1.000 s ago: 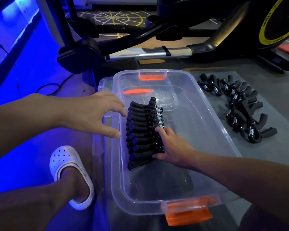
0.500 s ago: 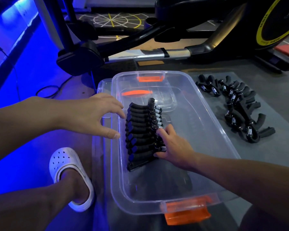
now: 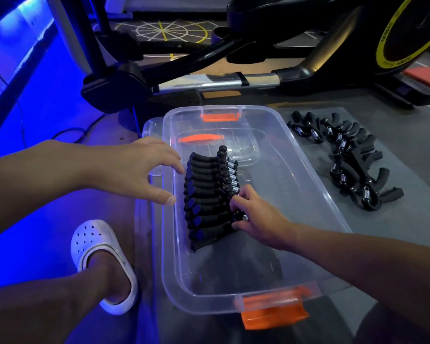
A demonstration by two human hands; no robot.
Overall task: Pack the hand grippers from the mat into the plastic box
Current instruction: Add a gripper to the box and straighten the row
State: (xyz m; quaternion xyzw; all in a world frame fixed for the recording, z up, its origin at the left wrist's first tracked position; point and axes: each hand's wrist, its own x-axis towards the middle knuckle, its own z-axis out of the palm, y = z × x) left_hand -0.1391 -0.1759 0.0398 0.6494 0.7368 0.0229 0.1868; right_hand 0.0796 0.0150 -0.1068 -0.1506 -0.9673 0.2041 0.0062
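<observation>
Hand grippers, packed side by side in a tight black row, lie inside the plastic box against its left wall. The right hand has its grip clamped on the near end of that row, fingers curled over the spring ends. The left hand holds nothing; its grip is apart, fingers spread and lightly bent over the left rim of the box. Its fingertips are just beside the handle ends of the row, and whether they touch cannot be told.

The box is clear, with an orange latch at the near end and another at the far end, and it sits on its clear lid, which shows past the left edge. To the right, on the grey mat, the loose hand grippers lie in a jumbled line, well apart from the box. At near left a foot in a white clog rests on the blue-lit floor. An exercise machine stands on the far side.
</observation>
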